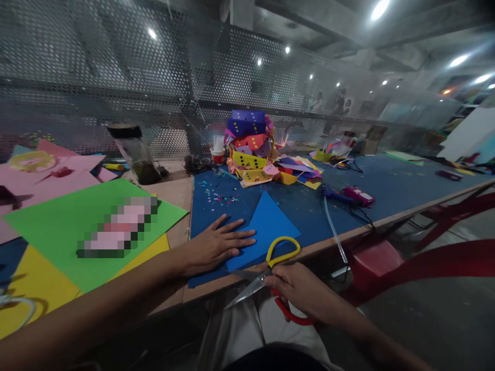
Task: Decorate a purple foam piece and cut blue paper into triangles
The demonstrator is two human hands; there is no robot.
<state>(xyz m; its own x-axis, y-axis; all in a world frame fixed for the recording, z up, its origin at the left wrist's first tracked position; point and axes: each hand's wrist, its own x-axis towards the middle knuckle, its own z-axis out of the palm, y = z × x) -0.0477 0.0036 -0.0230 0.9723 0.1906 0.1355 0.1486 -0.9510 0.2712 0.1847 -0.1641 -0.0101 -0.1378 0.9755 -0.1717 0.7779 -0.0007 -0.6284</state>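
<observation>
A bright blue sheet of paper (274, 219), showing a pointed shape, lies on the dark blue table mat. My left hand (216, 242) rests flat with fingers spread, its fingertips on the paper's left part. In my right hand (301, 286) is a pair of scissors (251, 289) with one yellow and one red handle. Its blades are apart and point left, just off the table's front edge and below the paper's near edge. My right fingers wrap round the scissors near the pivot and the red handle.
A pile of coloured paper crafts (249, 149) stands behind the blue paper. Left are a green sheet (58, 226) carrying a blurred-out object, pink paper (88, 165) and a dark-lidded jar (139, 157). A hot glue gun (348, 195) with cord lies right; a red chair (433, 268) stands beside the table.
</observation>
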